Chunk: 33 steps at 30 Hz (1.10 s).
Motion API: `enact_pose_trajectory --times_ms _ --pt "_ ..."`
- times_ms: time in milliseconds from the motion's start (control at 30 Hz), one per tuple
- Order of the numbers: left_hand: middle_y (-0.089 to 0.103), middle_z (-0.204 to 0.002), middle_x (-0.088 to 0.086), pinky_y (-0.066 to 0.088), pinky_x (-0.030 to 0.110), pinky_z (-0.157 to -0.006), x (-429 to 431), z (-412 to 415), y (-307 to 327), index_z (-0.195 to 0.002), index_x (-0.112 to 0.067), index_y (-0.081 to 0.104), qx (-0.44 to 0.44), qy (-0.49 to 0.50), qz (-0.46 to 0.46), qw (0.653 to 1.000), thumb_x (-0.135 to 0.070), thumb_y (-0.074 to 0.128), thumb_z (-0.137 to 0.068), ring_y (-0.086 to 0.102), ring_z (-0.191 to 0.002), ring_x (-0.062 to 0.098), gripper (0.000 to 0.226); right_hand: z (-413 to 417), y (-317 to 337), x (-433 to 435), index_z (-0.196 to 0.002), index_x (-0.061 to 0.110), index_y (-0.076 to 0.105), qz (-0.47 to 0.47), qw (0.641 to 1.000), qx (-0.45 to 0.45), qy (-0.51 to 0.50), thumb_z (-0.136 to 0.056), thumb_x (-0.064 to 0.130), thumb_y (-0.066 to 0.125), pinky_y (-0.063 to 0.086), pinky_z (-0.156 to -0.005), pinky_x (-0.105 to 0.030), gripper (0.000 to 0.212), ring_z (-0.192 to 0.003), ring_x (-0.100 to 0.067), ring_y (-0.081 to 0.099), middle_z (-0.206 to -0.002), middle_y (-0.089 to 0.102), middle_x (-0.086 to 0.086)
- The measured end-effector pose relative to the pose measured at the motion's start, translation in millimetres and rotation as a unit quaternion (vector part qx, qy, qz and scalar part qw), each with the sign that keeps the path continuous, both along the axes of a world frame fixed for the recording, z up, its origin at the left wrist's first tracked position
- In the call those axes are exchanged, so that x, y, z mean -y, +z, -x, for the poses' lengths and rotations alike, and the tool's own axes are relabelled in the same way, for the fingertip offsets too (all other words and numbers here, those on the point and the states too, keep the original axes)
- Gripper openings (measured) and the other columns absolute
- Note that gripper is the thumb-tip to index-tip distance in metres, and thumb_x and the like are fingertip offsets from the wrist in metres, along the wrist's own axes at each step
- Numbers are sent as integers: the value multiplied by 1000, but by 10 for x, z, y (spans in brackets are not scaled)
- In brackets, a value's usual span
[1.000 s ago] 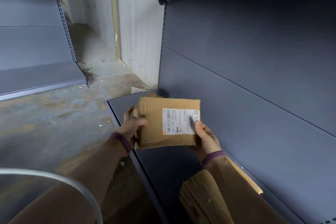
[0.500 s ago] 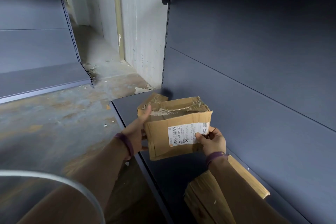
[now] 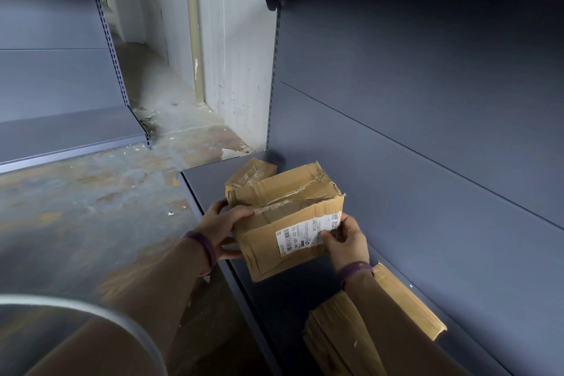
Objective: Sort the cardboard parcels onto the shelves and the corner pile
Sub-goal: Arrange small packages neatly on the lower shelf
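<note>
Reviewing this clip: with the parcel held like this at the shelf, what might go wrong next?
1. The held parcel has a crumpled top and torn tape. The left hand and right hand grip it at opposite sides, so it may buckle or open when set down.
2. The small parcel sits just behind it, near the far end of the shelf. Sliding the held one in might push it off.

Head camera looks steeply down, close above the shelf (image 3: 290, 293).
</note>
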<state>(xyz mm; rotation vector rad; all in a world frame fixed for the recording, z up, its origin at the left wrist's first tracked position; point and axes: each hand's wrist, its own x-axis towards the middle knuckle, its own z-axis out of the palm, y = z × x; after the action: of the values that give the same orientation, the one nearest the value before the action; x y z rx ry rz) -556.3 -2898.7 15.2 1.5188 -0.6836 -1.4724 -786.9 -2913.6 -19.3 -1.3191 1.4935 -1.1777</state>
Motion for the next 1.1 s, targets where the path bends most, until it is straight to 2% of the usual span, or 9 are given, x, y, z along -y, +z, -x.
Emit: enact_pose_trajectory --times_ms 133,233,333,433,567,700,833,1000,1100 --pt "59 -121 10 60 43 -62 12 3 3 -131 -29 47 30 3 63 998 -17 80 -79 64 -100 32 63 -12 24 10 -140 16 46 -1 999 -28 18 -90 -1 64 44 -91 -26 56 -115 -18 53 -120 51 5" --pt "61 -119 9 60 50 -76 67 90 -25 -121 -29 47 91 22 118 989 -14 84 -76 65 -104 32 60 -31 32 58 -153 19 22 -40 999 26 15 -86 -8 66 46 -97 -28 84 -137 -28 41 -144 37 0" --pt "59 -118 3 56 50 -88 109 172 -52 -118 -27 45 188 31 177 966 -13 88 -69 62 -109 28 66 -76 -18 105 -155 22 15 -48 997 53 -18 -84 1 73 40 -111 -44 95 -141 -32 35 -157 26 -10" --pt "52 -124 4 54 38 -86 117 224 -96 -111 -29 44 266 25 204 942 -12 89 -65 59 -105 23 67 -163 -86 136 -155 27 21 -44 996 79 -22 -86 18 75 42 -107 -56 87 -135 -33 39 -154 28 -7" --pt "43 -120 3 42 25 -78 108 233 -155 -109 -21 42 313 -8 208 927 -6 86 -67 50 -104 18 63 -220 -140 149 -152 32 29 -72 987 140 -26 -85 30 76 42 -108 -55 82 -135 -31 42 -152 33 -5" --pt "50 -111 -4 40 20 -75 88 226 -241 -117 -13 45 344 -54 193 917 -13 86 -72 52 -100 14 61 -174 -211 163 -153 26 28 -103 989 102 -24 -84 32 76 41 -110 -52 84 -135 -32 42 -152 35 -7" --pt "49 -108 -6 37 9 -68 81 260 -353 -107 -18 40 363 -61 199 908 -11 87 -70 51 -96 10 61 -174 -265 182 -155 24 25 -138 989 61 -1 -90 35 70 37 -113 -48 80 -140 -34 38 -161 24 -10" --pt "42 -119 0 46 25 -85 141 302 -447 -110 -27 45 371 -102 219 897 -6 89 -62 52 -104 20 68 -249 -274 192 -156 21 22 -167 985 23 31 -91 46 64 42 -109 -45 81 -133 -29 44 -152 37 -4" --pt "35 -123 -2 46 38 -101 145 290 -500 -108 -33 48 422 -139 212 871 -14 89 -64 45 -110 22 63 -232 -268 211 -152 17 30 -185 981 48 30 -96 35 59 50 -102 -44 66 -121 -27 52 -142 46 -3"
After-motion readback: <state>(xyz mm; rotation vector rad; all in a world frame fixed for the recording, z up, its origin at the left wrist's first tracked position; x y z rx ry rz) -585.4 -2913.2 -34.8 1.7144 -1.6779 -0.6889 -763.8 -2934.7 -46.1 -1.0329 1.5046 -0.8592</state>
